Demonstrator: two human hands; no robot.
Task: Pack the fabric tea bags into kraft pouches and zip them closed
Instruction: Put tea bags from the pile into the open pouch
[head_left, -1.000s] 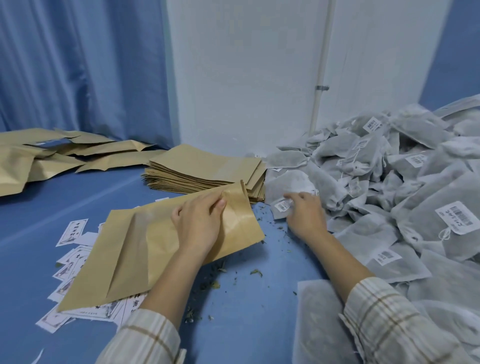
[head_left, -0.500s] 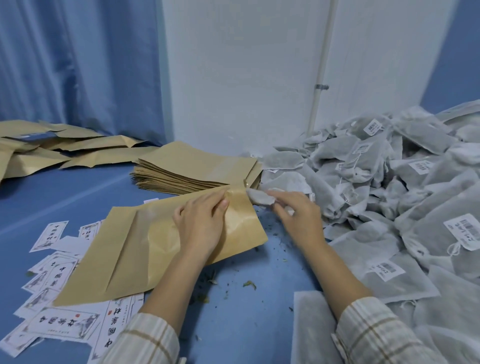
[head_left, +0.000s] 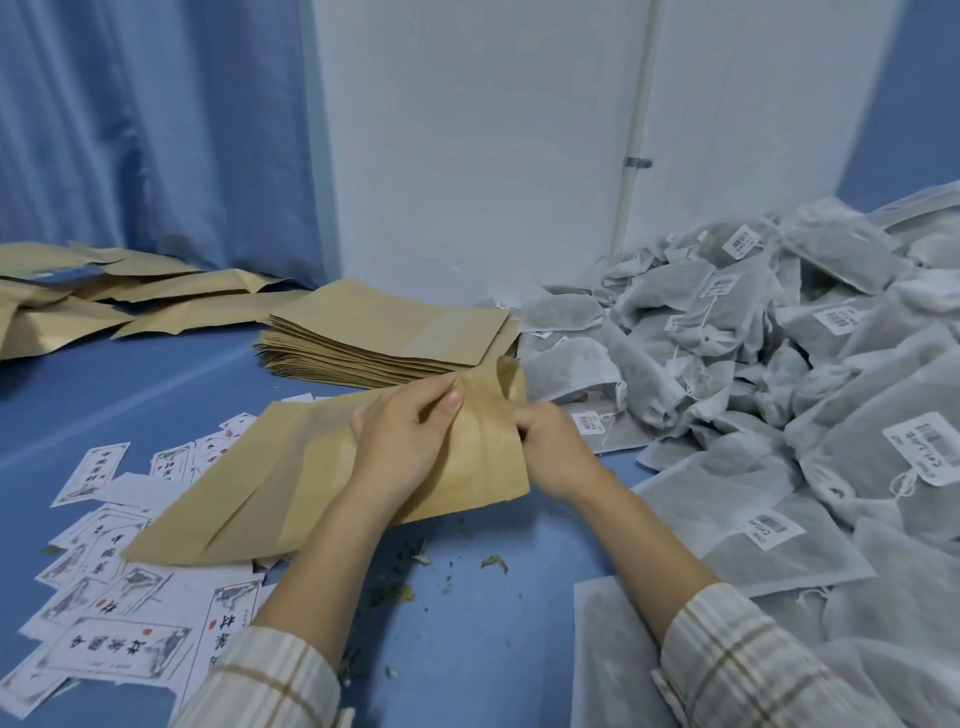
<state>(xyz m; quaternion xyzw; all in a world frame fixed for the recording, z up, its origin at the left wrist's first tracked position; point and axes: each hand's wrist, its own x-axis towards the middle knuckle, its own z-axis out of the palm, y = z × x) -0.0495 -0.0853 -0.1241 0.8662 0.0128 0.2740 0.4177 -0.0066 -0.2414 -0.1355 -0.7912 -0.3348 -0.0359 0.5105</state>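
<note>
Kraft pouch (head_left: 332, 483): your left hand (head_left: 402, 441) is pinching its mouth. Your right hand (head_left: 550, 447) is gripping the mouth's edge, fingers curled; tea bag unseen.

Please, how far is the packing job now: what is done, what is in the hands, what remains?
Done: several tan kraft pouches lie at far left; whether they are filled I cannot tell. In hand: the left hand holds one kraft pouch at its mouth while the right hand reaches in there. Left: a big heap of grey fabric tea bags and a stack of flat pouches.
</note>
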